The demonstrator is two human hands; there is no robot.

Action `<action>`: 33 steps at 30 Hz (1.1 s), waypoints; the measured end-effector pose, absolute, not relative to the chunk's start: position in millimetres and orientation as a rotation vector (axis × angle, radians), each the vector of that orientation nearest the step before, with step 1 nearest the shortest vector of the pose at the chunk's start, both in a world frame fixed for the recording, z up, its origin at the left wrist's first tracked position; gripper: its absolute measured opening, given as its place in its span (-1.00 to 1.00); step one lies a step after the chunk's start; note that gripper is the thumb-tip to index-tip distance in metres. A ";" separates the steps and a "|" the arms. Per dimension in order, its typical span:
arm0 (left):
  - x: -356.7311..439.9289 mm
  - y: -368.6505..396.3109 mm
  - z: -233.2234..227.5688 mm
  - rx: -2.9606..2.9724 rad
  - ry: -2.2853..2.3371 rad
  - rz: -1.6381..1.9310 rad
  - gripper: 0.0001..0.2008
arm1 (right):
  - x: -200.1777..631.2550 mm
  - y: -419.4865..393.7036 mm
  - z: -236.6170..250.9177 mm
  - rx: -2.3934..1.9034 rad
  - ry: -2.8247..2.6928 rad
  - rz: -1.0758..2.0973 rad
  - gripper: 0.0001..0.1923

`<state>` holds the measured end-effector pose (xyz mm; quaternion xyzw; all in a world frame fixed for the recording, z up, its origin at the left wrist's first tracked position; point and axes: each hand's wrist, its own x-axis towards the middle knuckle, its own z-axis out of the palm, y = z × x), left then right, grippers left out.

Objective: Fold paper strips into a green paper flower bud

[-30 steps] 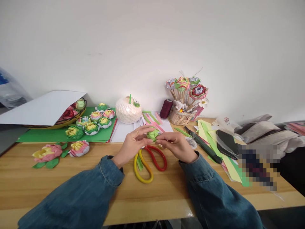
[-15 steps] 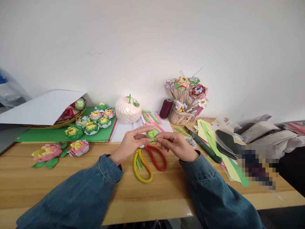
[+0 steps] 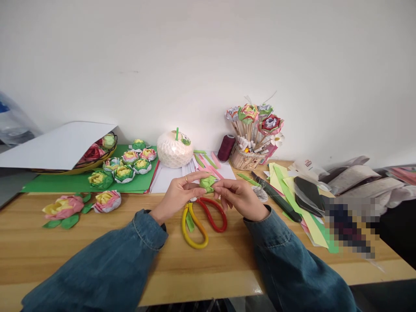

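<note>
Between my two hands, above the table, is a small light-green folded paper flower (image 3: pixel 207 184). My left hand (image 3: pixel 178 193) grips it from the left with thumb and fingers. From the right, the thumb and fingertips of my right hand (image 3: pixel 242 197) pinch its edge. Just below lie scissors (image 3: pixel 196 247) with one yellow and one red handle loop; their blades are hidden behind my hands. A scrap of green paper (image 3: pixel 190 222) shows inside the yellow loop.
Several finished paper flowers (image 3: pixel 124 173) sit at the left on green card (image 3: pixel 42 184). A white ball-shaped ornament (image 3: pixel 175 151), a dark red thread spool (image 3: pixel 226 148) and a pot of paper flowers (image 3: pixel 246 160) stand by the wall. Right are a cutter knife (image 3: pixel 279 199) and a phone (image 3: pixel 307 197).
Almost nothing differs. Both hands keep the green paper flower in the same place, and the right fingers have shifted very slightly.
</note>
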<state>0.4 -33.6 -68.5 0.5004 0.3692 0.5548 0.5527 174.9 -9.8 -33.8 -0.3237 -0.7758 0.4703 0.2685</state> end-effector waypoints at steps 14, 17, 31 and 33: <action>2.5 -31.9 -75.0 1.277 0.903 1.429 -0.68 | 171.0 -7.9 -42.6 -0.938 -2.155 0.858 -0.85; 2.7 -32.0 -75.5 1.303 0.909 1.429 -0.68 | 170.6 -7.5 -43.4 -0.940 -2.132 0.890 -0.84; 5.0 -32.9 -75.6 1.285 0.940 1.441 -0.67 | 168.5 -8.0 -45.6 -0.992 -1.976 1.154 -0.73; 4.9 -33.1 -74.2 1.279 0.940 1.440 -0.67 | 168.8 -7.5 -45.3 -0.992 -1.954 1.181 -0.72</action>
